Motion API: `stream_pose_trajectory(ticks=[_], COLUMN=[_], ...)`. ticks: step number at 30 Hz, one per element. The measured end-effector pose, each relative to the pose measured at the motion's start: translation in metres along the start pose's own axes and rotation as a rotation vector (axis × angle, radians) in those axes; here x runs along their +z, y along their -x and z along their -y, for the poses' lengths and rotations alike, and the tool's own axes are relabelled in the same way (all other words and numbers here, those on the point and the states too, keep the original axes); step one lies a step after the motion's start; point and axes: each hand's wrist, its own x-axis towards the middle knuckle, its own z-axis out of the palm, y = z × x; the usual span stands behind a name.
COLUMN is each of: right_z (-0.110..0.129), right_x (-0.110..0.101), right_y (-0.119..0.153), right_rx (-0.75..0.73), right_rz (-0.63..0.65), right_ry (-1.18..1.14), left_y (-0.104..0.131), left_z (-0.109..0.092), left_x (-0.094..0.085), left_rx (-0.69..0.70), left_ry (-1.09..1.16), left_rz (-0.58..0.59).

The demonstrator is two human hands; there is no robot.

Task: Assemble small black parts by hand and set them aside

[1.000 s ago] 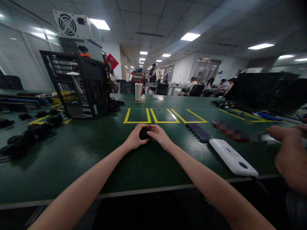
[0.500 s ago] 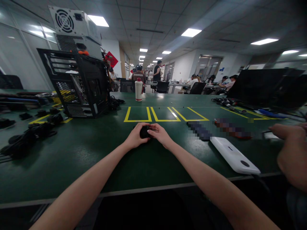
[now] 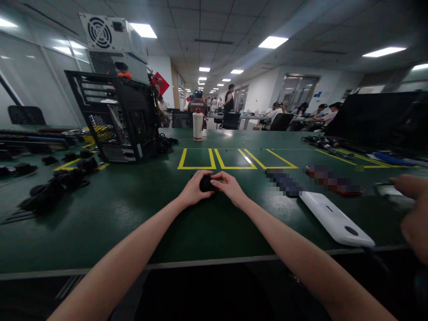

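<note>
A small black object [image 3: 206, 183] is between my hands, just above or on the green table [image 3: 180, 236]; its details are too dark to tell. My left hand [image 3: 195, 189] curls round its left side, thumb below and fingers above. With thumb and fingers pinched together, my right hand [image 3: 230, 189] touches its right side. Yellow tape outlines [image 3: 219, 168] lie on the table just beyond my hands.
An open computer case [image 3: 117, 118] with power units on top stands left, near black cables [image 3: 56, 191]. A bottle [image 3: 198, 126] stands behind. At right lie a white power bank [image 3: 337, 218], two blurred-out devices, monitors and another person's hand [image 3: 416, 209].
The whole view has shifted slightly, so things appear further right. My right fingers have moved a little on the black object, while my left hand still holds it.
</note>
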Motion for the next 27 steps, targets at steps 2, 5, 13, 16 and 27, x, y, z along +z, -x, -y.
stream_pose_trajectory(ticks=[2,5,13,16,27], right_z=[-0.0004,0.0000,0.0023,0.0041,0.0019], right_x=[0.0005,0.0005,-0.0010,0.0004,-0.0030], right_y=[-0.0016,-0.0021,0.0030,0.0033,0.0012], right_rx=[0.003,0.043,0.026,0.061,0.027], right_rz=[-0.016,0.003,0.051,0.018,0.058], right_ry=[-0.009,-0.035,-0.033,-0.036,-0.043], left_y=[-0.0001,-0.0001,0.0001,-0.0002,0.0004], left_z=[-0.0005,-0.0012,0.0007,0.0008,-0.0012], left_x=[-0.0003,-0.0007,0.0009,0.0005,-0.0002], left_rx=[0.008,0.012,0.000,-0.003,-0.011], left_ry=[0.007,0.015,0.000,0.003,0.016], left_rz=[-0.001,0.002,-0.009,0.003,-0.004])
